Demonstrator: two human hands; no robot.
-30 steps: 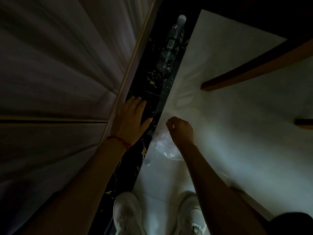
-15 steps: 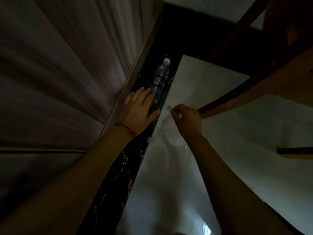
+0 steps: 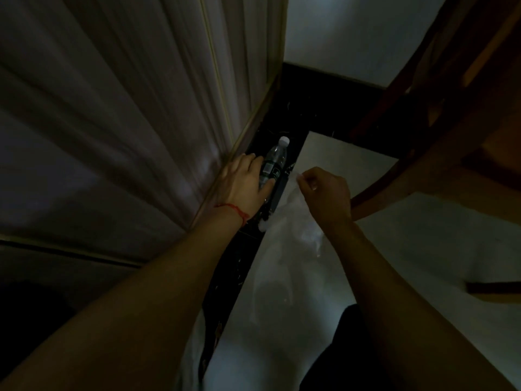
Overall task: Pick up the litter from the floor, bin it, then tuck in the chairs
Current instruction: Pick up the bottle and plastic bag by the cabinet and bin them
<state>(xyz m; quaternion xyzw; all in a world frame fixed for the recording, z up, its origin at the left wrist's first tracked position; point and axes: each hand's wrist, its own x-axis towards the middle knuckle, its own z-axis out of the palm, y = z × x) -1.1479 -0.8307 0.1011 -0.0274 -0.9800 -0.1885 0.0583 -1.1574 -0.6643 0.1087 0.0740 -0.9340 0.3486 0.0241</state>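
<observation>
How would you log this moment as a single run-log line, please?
step: litter pickup | left hand: closing on plastic bottle lying on dark floor strip | right hand: pinching clear plastic bag | chairs: not tucked

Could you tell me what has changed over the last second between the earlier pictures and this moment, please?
The left hand has reached forward along the dark floor strip and now closes round the plastic bottle, which it was short of a second ago. The bottle lies where it was, on the strip beside the wall panel, cap pointing away. The right hand still pinches the clear plastic bag, carried forward with it.
</observation>
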